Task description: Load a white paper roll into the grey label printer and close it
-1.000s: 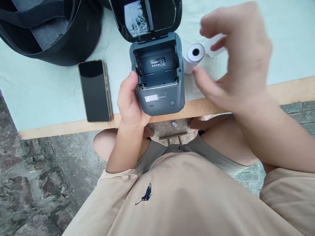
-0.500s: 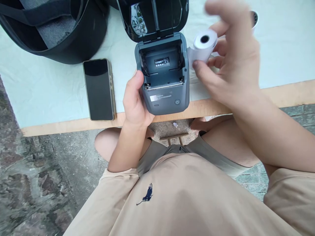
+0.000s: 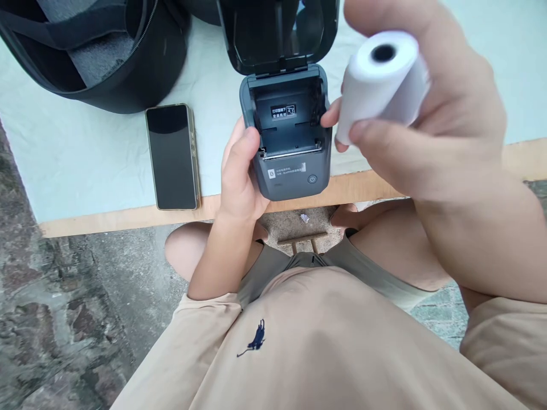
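Note:
My left hand (image 3: pixel 241 173) grips a dark grey label printer (image 3: pixel 293 179) by its left side, thumb on the edge. The printer's glossy black lid (image 3: pixel 277 34) is swung up, and its paper bay shows a small printed label inside, with no roll in it. Held in my right hand (image 3: pixel 453 114) is a white paper roll (image 3: pixel 371 80), its black core facing up and a loose end of paper curling out on the right. The roll is raised to the right of the printer, apart from the bay. One right fingertip is close to the printer's right side.
A smartphone (image 3: pixel 171 156) lies screen up at the table's front edge. Behind it stands an unzipped black round case (image 3: pixel 158 68) with grey lining. A pale cloth (image 3: pixel 85 148) covers the table, and its wooden edge (image 3: pixel 106 221) runs along the front.
My right hand has lifted the paper roll up toward the camera, and its loose paper now hangs on the right side. The printer has shifted slightly right in my left hand.

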### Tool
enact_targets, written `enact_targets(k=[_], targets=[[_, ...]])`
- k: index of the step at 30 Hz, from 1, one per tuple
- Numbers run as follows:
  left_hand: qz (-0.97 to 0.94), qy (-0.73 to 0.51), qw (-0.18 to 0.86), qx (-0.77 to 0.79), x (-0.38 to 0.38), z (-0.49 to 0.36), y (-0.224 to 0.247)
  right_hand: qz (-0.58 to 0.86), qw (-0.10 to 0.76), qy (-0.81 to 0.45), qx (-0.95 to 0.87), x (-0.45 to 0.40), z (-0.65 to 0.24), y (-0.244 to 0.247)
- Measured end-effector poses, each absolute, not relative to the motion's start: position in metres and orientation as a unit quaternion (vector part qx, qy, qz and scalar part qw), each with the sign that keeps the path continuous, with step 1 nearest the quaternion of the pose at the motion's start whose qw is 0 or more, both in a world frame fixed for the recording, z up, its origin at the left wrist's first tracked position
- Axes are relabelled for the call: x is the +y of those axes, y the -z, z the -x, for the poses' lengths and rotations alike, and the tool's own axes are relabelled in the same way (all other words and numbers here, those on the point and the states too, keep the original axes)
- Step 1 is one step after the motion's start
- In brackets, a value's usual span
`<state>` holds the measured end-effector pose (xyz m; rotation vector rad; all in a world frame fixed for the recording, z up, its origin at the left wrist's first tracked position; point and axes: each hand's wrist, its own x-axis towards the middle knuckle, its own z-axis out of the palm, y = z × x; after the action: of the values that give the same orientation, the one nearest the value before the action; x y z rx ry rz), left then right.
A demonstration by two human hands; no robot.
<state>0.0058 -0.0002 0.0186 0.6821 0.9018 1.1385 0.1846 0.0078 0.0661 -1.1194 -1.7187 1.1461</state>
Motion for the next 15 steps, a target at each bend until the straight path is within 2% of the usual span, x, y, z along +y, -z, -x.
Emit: enact_targets(k=[4, 6, 10, 15], targets=[[-0.334, -0.532, 0.69, 0.36, -0.001, -0.007, -0.014, 0.339, 0.41, -0.331, -0.779, 0.007, -0.182, -0.06], [-0.336, -0.533, 0.683, 0.37, -0.002, -0.007, -0.014, 0.37, 0.419, -0.268, -0.784, 0.01, -0.179, -0.061], [-0.362, -0.532, 0.677, 0.357, -0.003, -0.008, -0.017, 0.445, 0.355, -0.141, -0.81, 0.014, -0.173, -0.066], [-0.341, -0.528, 0.697, 0.346, -0.004, -0.009, -0.02, 0.464, 0.277, -0.1, -0.835, 0.015, -0.168, -0.068]])
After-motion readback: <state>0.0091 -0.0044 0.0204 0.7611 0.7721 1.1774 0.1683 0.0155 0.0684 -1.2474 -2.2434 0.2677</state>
